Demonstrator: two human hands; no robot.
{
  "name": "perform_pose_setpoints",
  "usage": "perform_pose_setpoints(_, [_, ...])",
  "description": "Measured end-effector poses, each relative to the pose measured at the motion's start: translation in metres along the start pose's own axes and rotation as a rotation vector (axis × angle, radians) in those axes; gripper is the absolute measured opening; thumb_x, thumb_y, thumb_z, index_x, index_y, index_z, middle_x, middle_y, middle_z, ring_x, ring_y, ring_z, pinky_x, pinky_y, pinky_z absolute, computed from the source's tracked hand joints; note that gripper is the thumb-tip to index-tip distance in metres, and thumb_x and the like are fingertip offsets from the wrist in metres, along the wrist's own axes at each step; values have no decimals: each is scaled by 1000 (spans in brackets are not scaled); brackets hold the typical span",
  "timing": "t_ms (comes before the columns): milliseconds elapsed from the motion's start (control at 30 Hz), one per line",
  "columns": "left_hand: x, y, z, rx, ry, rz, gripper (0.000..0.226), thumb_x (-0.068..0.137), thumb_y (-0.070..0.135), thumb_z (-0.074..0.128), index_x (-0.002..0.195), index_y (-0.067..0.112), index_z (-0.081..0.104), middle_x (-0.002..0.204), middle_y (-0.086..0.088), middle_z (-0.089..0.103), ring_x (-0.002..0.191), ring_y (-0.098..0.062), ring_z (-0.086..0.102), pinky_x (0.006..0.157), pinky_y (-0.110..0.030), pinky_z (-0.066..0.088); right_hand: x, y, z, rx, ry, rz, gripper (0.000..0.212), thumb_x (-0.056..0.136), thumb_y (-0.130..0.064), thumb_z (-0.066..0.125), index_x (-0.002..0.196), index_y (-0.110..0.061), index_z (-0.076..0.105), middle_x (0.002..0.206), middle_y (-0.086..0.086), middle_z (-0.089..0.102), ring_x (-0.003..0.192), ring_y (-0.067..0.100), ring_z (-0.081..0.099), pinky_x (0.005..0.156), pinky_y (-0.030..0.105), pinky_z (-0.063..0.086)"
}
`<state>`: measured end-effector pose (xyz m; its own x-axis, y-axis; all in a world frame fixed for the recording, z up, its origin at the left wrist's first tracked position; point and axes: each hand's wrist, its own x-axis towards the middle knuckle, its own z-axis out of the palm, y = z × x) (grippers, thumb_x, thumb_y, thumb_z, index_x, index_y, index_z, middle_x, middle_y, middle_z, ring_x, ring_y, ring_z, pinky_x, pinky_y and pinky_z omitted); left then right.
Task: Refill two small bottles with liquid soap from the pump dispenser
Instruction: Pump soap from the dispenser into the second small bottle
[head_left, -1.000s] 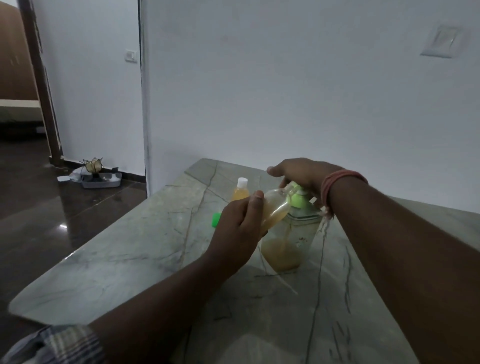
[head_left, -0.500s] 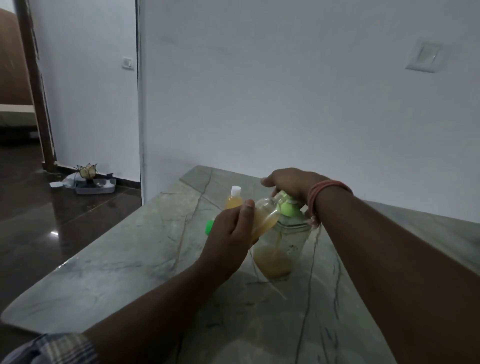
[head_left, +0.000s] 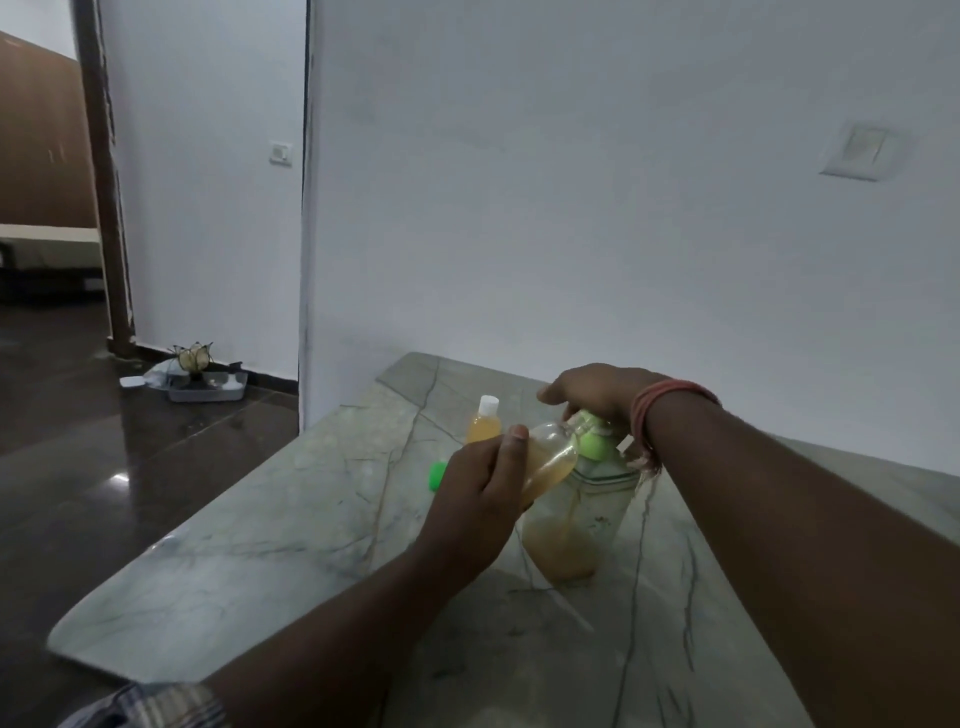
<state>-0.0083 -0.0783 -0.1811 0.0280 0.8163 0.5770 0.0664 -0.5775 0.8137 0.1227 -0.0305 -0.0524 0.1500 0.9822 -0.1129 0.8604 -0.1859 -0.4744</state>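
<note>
- The left hand grips a small clear bottle, tilted so its open neck meets the green nozzle of the pump dispenser; amber soap partly fills it.
- The right hand lies over the pump head, fingers curled down on it, seemingly pressing.
- The small bottle looks like thin, smooth plastic: light, a little squeezable, and likely slippery if soap runs down it. The mid-body hold, thumb on top, seems right; a hard squeeze could push soap out.
- The dispenser is a clear, squarish jar standing on the desk, about a third full, so probably light enough to tip under an off-centre push.
- A second small bottle, white-capped and full of amber soap, stands just behind; a loose green cap lies beside the left hand.
- The desk is polished grey-green veined stone.
</note>
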Motion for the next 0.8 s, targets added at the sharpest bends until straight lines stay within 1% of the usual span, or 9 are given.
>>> perform_pose_setpoints(133, [2,-4,2,-9,-10,5,52,109,31,38,72,4,61,57,-6,53,53,-16,52,48,-28,40,6,2,0,15,8,18,50,86,-54,53,116,-14,61,116,8,59,81,22,55,61,30,43])
perform_pose_setpoints(200, [4,-7,2,-10,-4,12,51,109,31,38,72,5,62,57,-3,54,53,-16,54,49,-30,42,10,4,3,54,48,-15,50,89,-53,49,117,-14,63,122,7,59,90,22,56,71,32,41])
perform_pose_setpoints(267, [4,-7,3,-6,-7,24,50,109,30,38,69,11,61,55,-1,54,51,-11,54,46,-23,41,11,6,4,95,37,-15,51,91,-49,49,122,-11,60,126,10,58,99,26,55,82,35,41])
perform_pose_setpoints(367, [2,-7,3,-2,-9,11,50,109,32,38,69,12,61,55,1,53,50,-7,52,47,-21,42,9,3,3,-12,32,-54,47,95,-41,47,128,-7,53,123,8,56,100,24,50,90,34,39])
perform_pose_setpoints(433, [2,-6,2,-6,-14,5,51,108,33,38,71,6,61,56,-1,53,51,-8,52,47,-22,43,8,-2,0,-65,19,-66,48,94,-42,50,131,-10,51,131,9,53,98,24,52,86,35,43])
perform_pose_setpoints(500, [2,-6,0,-8,-12,19,53,109,33,38,72,2,60,56,-3,53,50,-11,51,46,-24,41,10,-2,1,-89,3,-66,53,92,-51,49,129,-14,53,132,7,53,93,24,54,73,34,44])
perform_pose_setpoints(567, [4,-9,1,-1,-7,33,54,109,33,38,71,3,60,56,-6,53,49,-11,51,46,-22,39,13,3,4,-22,42,-70,57,90,-59,44,126,-16,55,131,6,55,100,27,56,81,35,44])
perform_pose_setpoints(633, [4,-8,2,3,-9,32,54,109,32,38,70,3,60,56,-8,53,48,-9,51,45,-21,38,15,5,6,93,48,-51,55,90,-55,46,125,-13,55,130,11,56,105,30,56,93,39,43])
perform_pose_setpoints(800, [-1,-5,3,-55,-13,-14,48,108,32,38,67,17,59,54,2,52,47,-3,53,44,-12,39,7,3,3,26,45,-46,50,90,-54,48,120,-14,58,128,10,58,102,28,57,86,37,45])
